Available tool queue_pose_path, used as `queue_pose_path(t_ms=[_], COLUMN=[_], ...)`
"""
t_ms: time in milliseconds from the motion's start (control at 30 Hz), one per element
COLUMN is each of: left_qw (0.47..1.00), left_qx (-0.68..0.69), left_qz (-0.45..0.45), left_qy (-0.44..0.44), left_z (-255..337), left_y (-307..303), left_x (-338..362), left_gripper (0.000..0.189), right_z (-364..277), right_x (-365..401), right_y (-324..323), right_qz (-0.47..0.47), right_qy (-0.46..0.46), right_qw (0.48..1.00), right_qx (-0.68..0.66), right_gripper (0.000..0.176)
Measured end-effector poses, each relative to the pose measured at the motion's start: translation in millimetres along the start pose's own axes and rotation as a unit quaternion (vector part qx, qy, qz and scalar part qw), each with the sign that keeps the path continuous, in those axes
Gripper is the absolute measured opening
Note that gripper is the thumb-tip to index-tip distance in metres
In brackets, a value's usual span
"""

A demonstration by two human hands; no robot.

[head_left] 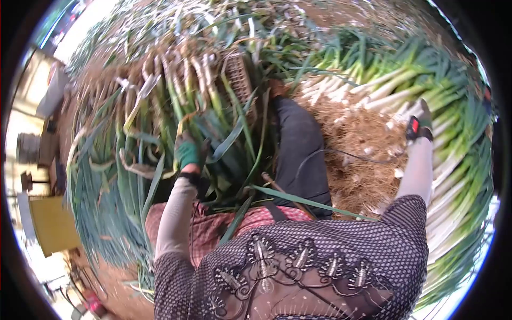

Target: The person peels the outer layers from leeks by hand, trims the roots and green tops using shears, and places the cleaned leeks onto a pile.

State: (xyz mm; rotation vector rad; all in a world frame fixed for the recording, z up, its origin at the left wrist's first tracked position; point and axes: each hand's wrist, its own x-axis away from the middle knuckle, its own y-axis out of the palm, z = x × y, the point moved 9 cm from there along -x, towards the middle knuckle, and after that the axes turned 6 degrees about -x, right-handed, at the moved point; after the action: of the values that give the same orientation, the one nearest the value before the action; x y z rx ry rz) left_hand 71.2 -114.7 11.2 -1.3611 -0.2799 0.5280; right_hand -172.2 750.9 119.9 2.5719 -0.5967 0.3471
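My left hand [189,150], in a green glove with a dark wristband, is closed around a leek among the untrimmed leeks [128,106] on the left. These have dry outer leaves and brown roots pointing away from me. On the right, my right hand [420,114] is gloved, with a black and red band at the wrist. Its fingers bend over a white leek shank at the inner edge of the cleaned leeks [448,176]; they are partly blurred. The cleaned leeks lie in a curved row, roots inward, green tops outward.
A brown heap of root trimmings [357,160] lies between my leg [301,144] and the cleaned leeks. A thin dark cord [346,153] crosses it. A wicker-like crate [237,77] stands behind the untrimmed leeks. More leaves cover the ground beyond; a yellow box [53,224] is at far left.
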Motion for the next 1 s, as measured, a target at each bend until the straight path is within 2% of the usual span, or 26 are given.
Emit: queue_pose_path(t_ms=[33, 100, 133, 167, 200, 233, 267, 300, 333, 367, 400, 433, 467, 500, 533, 600, 633, 667, 700, 733, 767, 800, 867, 933, 1000], left_qw=[1.000, 0.984, 0.964, 0.959, 0.953, 0.958, 0.956, 0.954, 0.952, 0.949, 0.941, 0.936, 0.930, 0.924, 0.907, 0.912, 0.916, 0.910, 0.904, 0.899, 0.900, 0.909, 0.920, 0.935, 0.928], left_qx=[-0.018, 0.088, 0.144, 0.147, 0.153, 0.154, 0.170, 0.184, 0.197, 0.236, 0.247, 0.274, 0.300, 0.297, 0.343, 0.339, 0.344, 0.351, 0.360, 0.368, 0.383, 0.364, 0.363, 0.338, 0.370], left_qz=[0.014, -0.101, -0.154, -0.184, -0.215, -0.191, -0.192, -0.195, -0.196, -0.169, -0.193, -0.185, -0.178, -0.198, -0.201, -0.194, -0.179, -0.189, -0.196, -0.200, -0.183, -0.180, -0.142, -0.097, -0.032], left_qy=[-0.020, -0.116, -0.160, -0.156, -0.148, -0.151, -0.143, -0.136, -0.127, -0.125, -0.125, -0.119, -0.114, -0.139, -0.137, -0.122, -0.103, -0.111, -0.121, -0.130, -0.098, -0.094, -0.042, -0.044, -0.031], left_z=[-5.1, -36.1, -46.9, -49.4, -49.9, -51.7, -55.7, -60.0, -63.9, -68.2, -73.6, -83.3, -89.4, -87.7, -99.3, -117.9, -125.6, -123.8, -115.4, -113.3, -117.7, -126.7, -118.4, -104.5, -85.0], left_y=[2.9, 45.3, 62.9, 61.9, 64.9, 65.3, 68.1, 68.2, 67.6, 59.4, 57.8, 54.7, 52.4, 28.5, 29.0, 15.4, 13.5, 7.3, -4.8, -11.7, -5.6, 5.2, 1.6, -13.3, -32.2], left_x=[-3.2, -9.5, -9.1, -7.8, -7.5, -9.4, -13.8, -18.7, -21.8, -22.3, -23.7, -25.7, -25.2, -17.8, -16.5, -6.6, -1.8, 8.5, 19.8, 29.5, 34.7, 37.9, 45.1, 52.0, 52.5], left_gripper=[0.085, 0.085, 0.085, 0.082, 0.079, 0.068, 0.065, 0.062, 0.059, 0.051, 0.046, 0.041, 0.037, 0.032, 0.032, 0.040, 0.038, 0.035, 0.032, 0.029, 0.028, 0.027, 0.026, 0.026, 0.025], right_z=[-4.0, -22.6, -39.3, -54.4, -63.9, -67.2, -54.4, -36.2, -9.4, 31.8, 72.7, 118.2, 163.0, 203.7, 254.5, 347.0, 388.2, 410.6, 442.3, 478.4, 496.5, 506.0, 527.2, 537.1, 496.2], right_x=[6.9, 23.4, 31.3, 46.4, 57.7, 100.8, 151.2, 171.2, 181.7, 156.5, 177.4, 207.3, 230.4, 259.6, 253.9, 265.9, 265.7, 285.8, 302.1, 317.1, 347.0, 367.1, 366.8, 355.0, 347.2], right_y=[-1.9, 3.5, 5.9, 12.6, 30.3, 73.5, 126.7, 169.2, 200.3, 213.5, 252.3, 286.3, 316.0, 339.6, 344.2, 344.0, 339.5, 335.7, 323.9, 304.2, 287.2, 273.8, 248.4, 251.5, 263.2], right_qz=[0.009, 0.084, 0.150, 0.231, 0.251, 0.285, 0.307, 0.197, 0.110, -0.039, -0.181, -0.275, -0.342, -0.394, -0.405, -0.387, -0.365, -0.342, -0.349, -0.390, -0.447, -0.470, -0.458, -0.559, -0.487], right_qy=[0.007, -0.061, -0.130, -0.180, -0.197, -0.332, -0.455, -0.469, -0.484, -0.368, -0.344, -0.243, -0.177, -0.167, -0.112, -0.059, -0.054, -0.055, -0.098, -0.008, 0.120, 0.096, 0.034, 0.054, 0.093], right_qw=[1.000, 0.991, 0.959, 0.902, 0.831, 0.714, 0.568, 0.625, 0.645, 0.795, 0.814, 0.849, 0.846, 0.828, 0.816, 0.710, 0.604, 0.591, 0.552, 0.528, 0.443, 0.390, 0.349, 0.345, 0.447], right_qx=[-0.001, 0.089, 0.203, 0.316, 0.455, 0.547, 0.613, 0.592, 0.581, 0.481, 0.432, 0.381, 0.368, 0.361, 0.396, 0.586, 0.706, 0.728, 0.751, 0.755, 0.768, 0.786, 0.817, 0.752, 0.744], right_gripper=[0.058, 0.054, 0.058, 0.061, 0.077, 0.082, 0.086, 0.085, 0.069, 0.055, 0.046, 0.040, 0.036, 0.033, 0.032, 0.046, 0.053, 0.066, 0.072, 0.072, 0.066, 0.056, 0.077, 0.049, 0.041])
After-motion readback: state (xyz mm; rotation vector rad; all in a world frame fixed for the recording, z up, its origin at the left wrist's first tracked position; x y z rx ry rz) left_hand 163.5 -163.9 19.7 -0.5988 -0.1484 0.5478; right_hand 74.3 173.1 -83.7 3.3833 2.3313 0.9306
